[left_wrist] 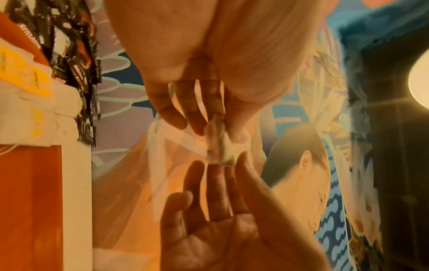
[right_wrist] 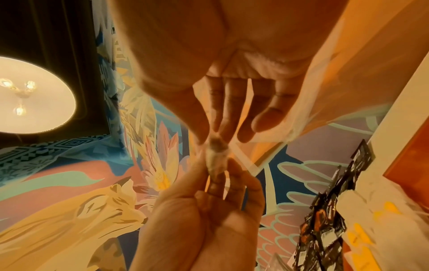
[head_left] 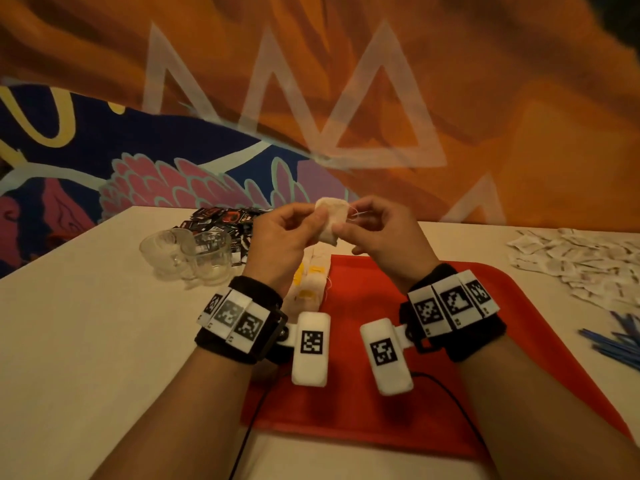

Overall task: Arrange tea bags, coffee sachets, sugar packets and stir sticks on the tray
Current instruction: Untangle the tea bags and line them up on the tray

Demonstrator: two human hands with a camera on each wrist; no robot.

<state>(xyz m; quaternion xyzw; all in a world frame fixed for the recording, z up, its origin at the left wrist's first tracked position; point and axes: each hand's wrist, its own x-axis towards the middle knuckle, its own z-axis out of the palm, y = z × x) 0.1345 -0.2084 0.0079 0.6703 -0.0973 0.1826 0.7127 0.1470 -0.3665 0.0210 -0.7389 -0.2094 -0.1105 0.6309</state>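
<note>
White tea bag (head_left: 331, 220) pinched in left hand (head_left: 282, 242) and right hand (head_left: 381, 233) grip above red tray (head_left: 363, 403); coffee sachets (head_left: 221, 220) behind.

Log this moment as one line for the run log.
left hand: pinching tea bag | right hand: pinching same tea bag | position: held above red tray | tray: few tea bags at left edge

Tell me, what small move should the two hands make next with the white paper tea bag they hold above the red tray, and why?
Probably lower the white paper tea bag onto the flat red plastic tray, next to the tea bags with yellow tags at its left edge. Both the left hand and right hand pinch it in the air, its thread loose.
</note>
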